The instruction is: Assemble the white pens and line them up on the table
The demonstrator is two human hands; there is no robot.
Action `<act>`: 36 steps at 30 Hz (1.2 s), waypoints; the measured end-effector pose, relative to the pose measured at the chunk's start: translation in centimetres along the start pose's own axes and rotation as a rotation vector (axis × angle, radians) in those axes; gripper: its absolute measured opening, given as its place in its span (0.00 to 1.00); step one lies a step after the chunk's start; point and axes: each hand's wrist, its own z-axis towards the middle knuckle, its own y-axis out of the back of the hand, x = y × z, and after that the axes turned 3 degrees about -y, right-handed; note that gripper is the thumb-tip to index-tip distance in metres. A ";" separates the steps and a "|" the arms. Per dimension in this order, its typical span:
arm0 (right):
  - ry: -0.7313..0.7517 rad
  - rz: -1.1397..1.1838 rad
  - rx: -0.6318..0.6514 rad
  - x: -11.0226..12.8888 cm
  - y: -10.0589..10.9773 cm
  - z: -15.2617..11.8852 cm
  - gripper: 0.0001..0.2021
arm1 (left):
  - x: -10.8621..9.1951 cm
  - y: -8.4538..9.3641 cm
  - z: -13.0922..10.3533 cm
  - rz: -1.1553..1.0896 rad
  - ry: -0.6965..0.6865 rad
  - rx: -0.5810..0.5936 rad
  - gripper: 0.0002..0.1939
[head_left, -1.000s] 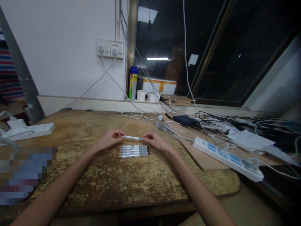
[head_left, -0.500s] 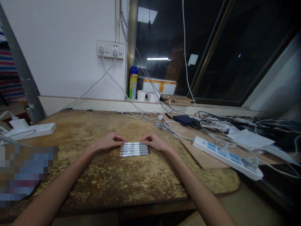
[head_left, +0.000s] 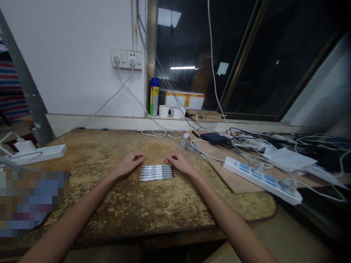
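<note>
Several white and grey pens (head_left: 157, 172) lie side by side in a row on the worn wooden table (head_left: 117, 215). Just beyond their left end is my left hand (head_left: 132, 162), its fingers curled together, with nothing visible in them. My right hand (head_left: 178, 161) rests beyond the right end of the row, fingers bent inward and closed, also with nothing visible in them. A small gap separates both hands from the pens.
A white power strip (head_left: 261, 179) lies on a brown board (head_left: 233, 184) at the right, among tangled cables and papers (head_left: 289, 159). Another power strip (head_left: 41, 154) is at the left. A spray can (head_left: 154, 96) and a white mug (head_left: 165, 110) stand on the windowsill.
Both hands have come off the far edge of the pen row and moved slightly away from it. The pens lie as before. The view has shifted a little.
</note>
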 end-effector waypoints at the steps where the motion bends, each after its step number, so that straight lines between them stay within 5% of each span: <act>1: -0.015 0.003 -0.029 0.0 -0.2 -0.1 0.21 | -0.1 -0.4 -0.2 -0.037 0.027 -0.075 0.25; 7: -0.110 0.110 -0.344 -0.8 -2.8 -1.3 0.13 | -1.6 -3.0 -2.5 -0.228 0.248 -0.268 0.25; 15: -0.163 0.293 -0.340 0.3 -6.1 -2.6 0.21 | -3.7 -5.9 -3.0 -0.357 0.401 -0.354 0.26; 25: -0.240 0.531 -0.350 1.4 -5.5 -1.9 0.25 | -1.8 -7.3 -2.0 -0.560 0.352 -0.485 0.26; 36: -0.257 0.535 -0.422 -0.1 -5.8 4.2 0.24 | 1.3 -6.4 3.6 -0.586 0.305 -0.577 0.18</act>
